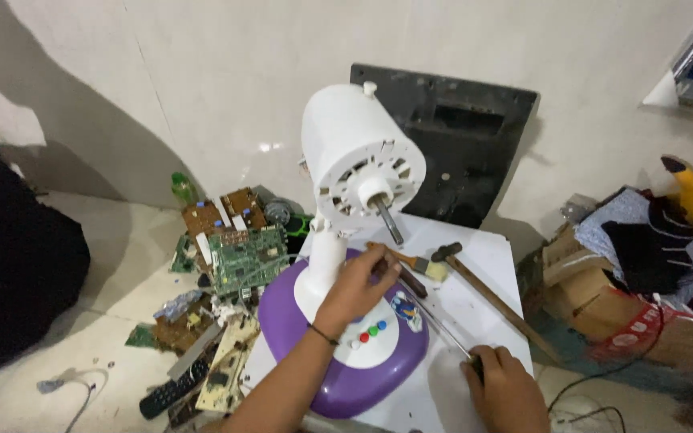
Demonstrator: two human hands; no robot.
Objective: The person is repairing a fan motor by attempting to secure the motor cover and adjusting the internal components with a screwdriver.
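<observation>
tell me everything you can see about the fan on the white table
The fan is a desk fan stripped of blades and guard. Its white, plastic-looking motor housing has vent slots, and a bare metal shaft points toward the camera. A white neck joins it to a purple oval base with coloured buttons. It stands upright on the white table. The left hand rests on the base by the neck.

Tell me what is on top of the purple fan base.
On the purple fan base stand a white stem, coloured buttons and the left hand. What lies beneath that hand is hidden.
</observation>
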